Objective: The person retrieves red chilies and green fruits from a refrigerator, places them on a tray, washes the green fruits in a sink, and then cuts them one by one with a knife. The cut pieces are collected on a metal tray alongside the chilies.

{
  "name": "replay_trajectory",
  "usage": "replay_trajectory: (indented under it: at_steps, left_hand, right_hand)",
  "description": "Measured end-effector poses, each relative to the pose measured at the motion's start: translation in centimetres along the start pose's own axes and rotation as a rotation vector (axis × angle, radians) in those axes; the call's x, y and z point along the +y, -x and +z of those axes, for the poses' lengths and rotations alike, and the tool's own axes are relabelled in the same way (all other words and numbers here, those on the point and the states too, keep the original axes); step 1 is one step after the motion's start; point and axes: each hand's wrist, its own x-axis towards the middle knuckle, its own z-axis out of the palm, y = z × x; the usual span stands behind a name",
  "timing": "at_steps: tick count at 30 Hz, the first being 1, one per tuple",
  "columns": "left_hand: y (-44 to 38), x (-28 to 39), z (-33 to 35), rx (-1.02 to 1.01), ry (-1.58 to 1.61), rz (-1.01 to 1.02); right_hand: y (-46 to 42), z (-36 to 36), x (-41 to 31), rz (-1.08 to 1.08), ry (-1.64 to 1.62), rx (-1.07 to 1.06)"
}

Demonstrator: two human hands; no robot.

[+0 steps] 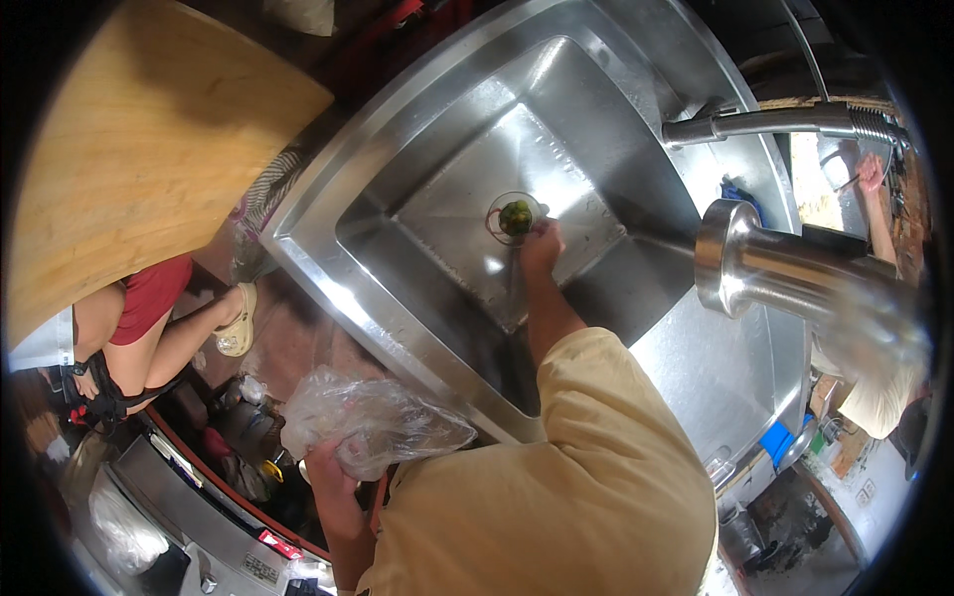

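At the bottom of a stainless steel sink (455, 195), my right hand (542, 242) touches something small and dark at the drain. In the round drain opening lies a clump of green and yellowish pieces (515, 217), which I cannot name exactly. A thin reddish strand shows beside the clump at the drain's left side. My left hand (333, 469) grips a crumpled clear plastic bag (373, 428) outside the sink, near its lower left edge. What the bag holds, if anything, is not plain.
A wooden tabletop (164, 149) stands left of the sink. A metal faucet pipe (775, 123) and a thick steel cylindrical fixture (782, 261) reach in from the right. One person (149, 328) sits at the left; another person's arm (879, 216) shows at the far right.
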Motion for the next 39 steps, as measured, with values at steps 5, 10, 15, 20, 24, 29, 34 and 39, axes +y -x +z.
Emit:
replay_trajectory:
  at_steps: [5, 10, 15, 20, 24, 29, 34, 39]
  left_hand:
    - [-0.1, -0.1, -1.2, 0.021, -0.019, 0.001]
    - [-0.7, -0.6, -1.7, 0.004, -0.016, -0.005]
    - [-0.5, -0.6, -1.0, 0.031, -0.038, 0.003]
    - [-0.4, -0.1, -0.7, -0.030, -0.032, 0.001]
    - [-0.3, -0.2, 0.7, -0.035, -0.018, 0.022]
    - [-0.5, -0.2, 0.9, -0.041, -0.083, 0.017]
    - [-0.8, -0.1, 0.4, -0.079, -0.053, 0.020]
    - [-0.9, 0.2, 0.3, -0.074, -0.024, 0.004]
  right_hand:
    - [-2.1, 1.3, 3.1, 0.089, 0.014, 0.026]
    - [-2.6, 1.3, 1.8, 0.217, 0.143, -0.056]
    - [-1.9, 1.8, 1.9, 0.286, 0.008, 0.002]
    - [-4.2, 1.6, 2.0, 0.448, 0.030, -0.127]
    - [-4.5, 0.6, 1.3, 0.274, 0.280, -0.268]
    - [-4.9, 1.0, 3.7, 0.285, 0.145, -0.272]
    - [-4.9, 1.4, 4.2, 0.240, 0.127, -0.252]
    - [-5.5, 3.0, 7.6, 0.283, 0.063, -0.245]
